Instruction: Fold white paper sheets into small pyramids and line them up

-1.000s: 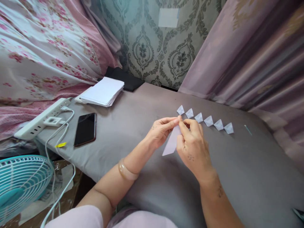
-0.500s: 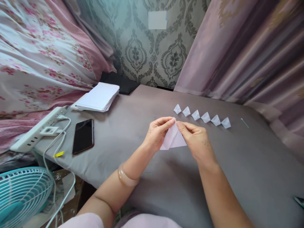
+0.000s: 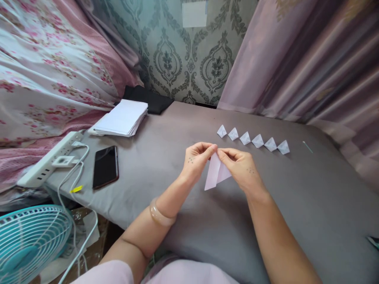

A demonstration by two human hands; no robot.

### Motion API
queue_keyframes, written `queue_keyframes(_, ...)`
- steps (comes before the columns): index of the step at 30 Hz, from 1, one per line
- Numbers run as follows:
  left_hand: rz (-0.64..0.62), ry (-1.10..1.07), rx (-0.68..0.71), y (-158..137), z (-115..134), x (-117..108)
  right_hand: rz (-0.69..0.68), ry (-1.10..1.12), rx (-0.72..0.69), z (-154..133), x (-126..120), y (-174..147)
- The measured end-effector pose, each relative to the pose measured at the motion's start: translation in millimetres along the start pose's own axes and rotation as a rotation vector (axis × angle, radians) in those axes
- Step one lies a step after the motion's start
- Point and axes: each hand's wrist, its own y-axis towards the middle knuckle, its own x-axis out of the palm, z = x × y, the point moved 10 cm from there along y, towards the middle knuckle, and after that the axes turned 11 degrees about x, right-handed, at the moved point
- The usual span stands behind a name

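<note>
Between my two hands hangs a folded sheet of pale paper (image 3: 213, 173), its pointed top pinched and its wider end pointing toward me. My left hand (image 3: 197, 159) grips the tip from the left with thumb and fingers. From the right, my right hand (image 3: 241, 167) pinches the same tip, the two thumbs almost touching. The hands partly hide the paper's upper part. Beyond them, several small folded white paper pieces (image 3: 245, 138) lie in a slanting row on the grey cloth-covered table (image 3: 166, 157).
At the left are a stack of white paper (image 3: 121, 118), a black phone (image 3: 105, 167) and a white power strip (image 3: 51, 159) with cables. A turquoise fan (image 3: 32, 240) stands below the table's left edge. A thin stick (image 3: 308, 147) lies at right.
The paper has changed shape: its lower left part is now a narrower flap hanging lower. My right hand has shifted slightly left, closer to my left hand. The view has tilted a little.
</note>
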Motion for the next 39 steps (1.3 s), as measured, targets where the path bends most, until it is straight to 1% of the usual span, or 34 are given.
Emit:
queue_keyframes(2,0.006,0.004,-0.012,1.1,-4.4,-1.9,-0.02,0.028,0.046,7.3,0.6,3.7)
queue_keyframes(7,-0.08,0.027,-0.134,4.2,-23.4,-1.6,-0.066,0.093,0.149,28.8,2.0,13.4)
queue_keyframes(11,-0.074,0.094,-0.109,7.9,-27.3,-8.4,-0.191,0.164,0.29,49.2,11.1,17.3)
queue_keyframes(13,-0.065,0.103,-0.112,8.6,-31.9,-11.0,-0.211,0.175,0.327,54.9,11.7,18.6)
queue_keyframes(18,-0.106,0.064,-0.183,8.5,-46.5,-10.3,-0.106,0.156,0.301,58.5,2.1,24.3)
queue_keyframes(21,-0.11,0.077,-0.216,7.9,-49.6,-10.9,-0.089,0.165,0.296,62.3,2.3,26.6)
queue_keyframes(23,-0.093,0.094,-0.203,8.6,-48.4,-12.7,-0.107,0.198,0.313,67.7,5.2,28.0)
queue_keyframes(27,-0.061,0.159,-0.174,10.4,-48.4,-18.5,-0.208,0.281,0.39,84.6,16.7,30.6)
queue_keyframes(29,-0.053,0.174,-0.203,10.5,-53.1,-22.1,-0.212,0.297,0.409,92.1,18.2,33.2)
queue_keyframes(31,-0.067,0.143,-0.249,10.1,-59.0,-22.8,-0.173,0.31,0.405,97.6,15.6,37.2)
queue_keyframes(33,-0.087,0.078,-0.288,9.4,-63.4,-21.1,-0.114,0.369,0.385,101.0,10.6,41.6)
queue_keyframes(35,-0.09,0.025,-0.311,8.3,-65.5,-19.2,-0.077,0.476,0.357,102.2,6.2,45.5)
queue_keyframes(39,-0.119,0.037,-0.347,2.0,-67.6,-11.8,-0.098,0.649,0.346,104.8,2.3,50.5)
